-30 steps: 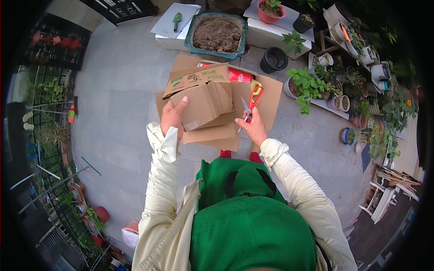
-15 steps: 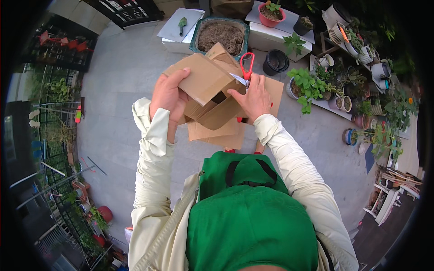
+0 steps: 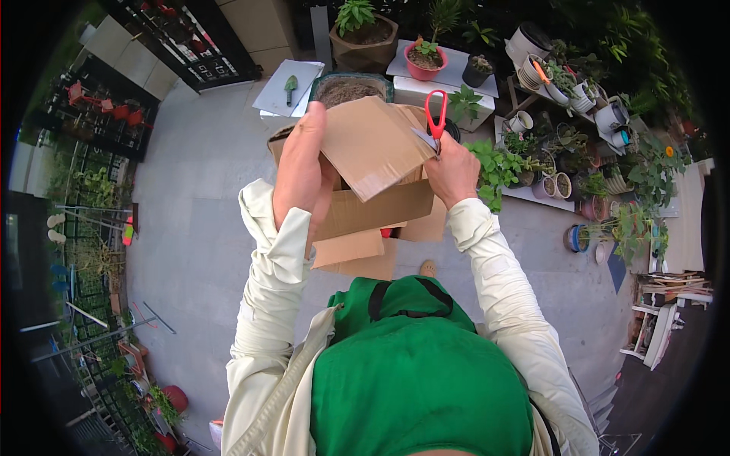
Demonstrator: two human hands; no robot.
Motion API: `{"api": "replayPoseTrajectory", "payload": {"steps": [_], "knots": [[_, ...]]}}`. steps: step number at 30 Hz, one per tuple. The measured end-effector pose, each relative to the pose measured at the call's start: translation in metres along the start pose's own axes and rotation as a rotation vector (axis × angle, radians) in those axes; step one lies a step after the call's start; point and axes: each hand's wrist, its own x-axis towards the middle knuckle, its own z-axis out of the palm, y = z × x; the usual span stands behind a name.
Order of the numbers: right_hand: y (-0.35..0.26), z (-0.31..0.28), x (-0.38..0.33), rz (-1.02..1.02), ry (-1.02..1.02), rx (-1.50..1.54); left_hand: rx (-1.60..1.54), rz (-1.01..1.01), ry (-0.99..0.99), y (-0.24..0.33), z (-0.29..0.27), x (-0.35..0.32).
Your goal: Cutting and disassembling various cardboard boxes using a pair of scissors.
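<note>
An open cardboard box [image 3: 374, 146] is held up in front of my chest, one broad flap tilted over its opening. My left hand [image 3: 299, 173] grips the box's left side, thumb pointing up along the flap's edge and the other fingers partly hidden behind it. At the opposite side, my right hand [image 3: 455, 173] is closed round a pair of scissors [image 3: 436, 114] with red handles. Those handles point up and away from me, while the metal blades lie against the flap's right corner. Whether the right fingers also grip the cardboard is hidden.
Beyond the box stands a planter of soil [image 3: 351, 90], beside a green hand trowel [image 3: 290, 90] on a white board. A red pot [image 3: 426, 62] holds a small plant. Potted plants [image 3: 498, 169] crowd the right side. Grey paving [image 3: 182, 228] lies below.
The box has tilted and turned, with its flap now facing me more. My left hand has shifted from the flap's top to the box's side. The scissors have moved right with my right hand.
</note>
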Motion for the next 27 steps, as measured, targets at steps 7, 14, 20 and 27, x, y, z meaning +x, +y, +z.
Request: {"api": "replayPoseTrajectory", "payload": {"steps": [7,14,20,27], "knots": [[0.034,-0.013,-0.031,0.072,0.095,0.494,0.518,0.197,-0.208,-0.059,-0.021,0.010],[0.052,-0.020,-0.074,0.059,0.258,0.454,0.268,-0.232,-0.119,-0.113,-0.005,0.010],[0.066,-0.025,-0.105,0.136,0.100,0.402,-0.047,-0.017,-0.281,-0.126,0.025,0.015],[0.061,-0.028,-0.128,-0.017,-0.150,0.304,-0.508,-0.296,-0.065,-0.137,0.024,0.018]]}}
